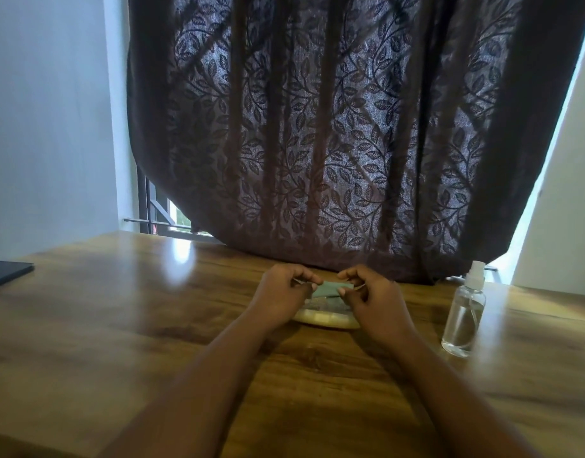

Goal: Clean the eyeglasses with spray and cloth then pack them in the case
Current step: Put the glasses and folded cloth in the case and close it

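Note:
My left hand (284,292) and my right hand (370,292) are together above the middle of the wooden table (119,325). Both pinch a small grey-green cloth (331,289) stretched between them, one hand at each end. Under the hands lies a pale cream case (324,320), mostly hidden by my wrists. Something glinting lies in or on it, too blurred to tell whether it is the eyeglasses. A clear spray bottle (464,315) with a white nozzle stands upright to the right of my right hand.
A dark phone (6,271) lies at the table's far left edge. A dark leaf-patterned curtain (334,143) hangs down onto the back of the table, just behind my hands. White walls stand on both sides.

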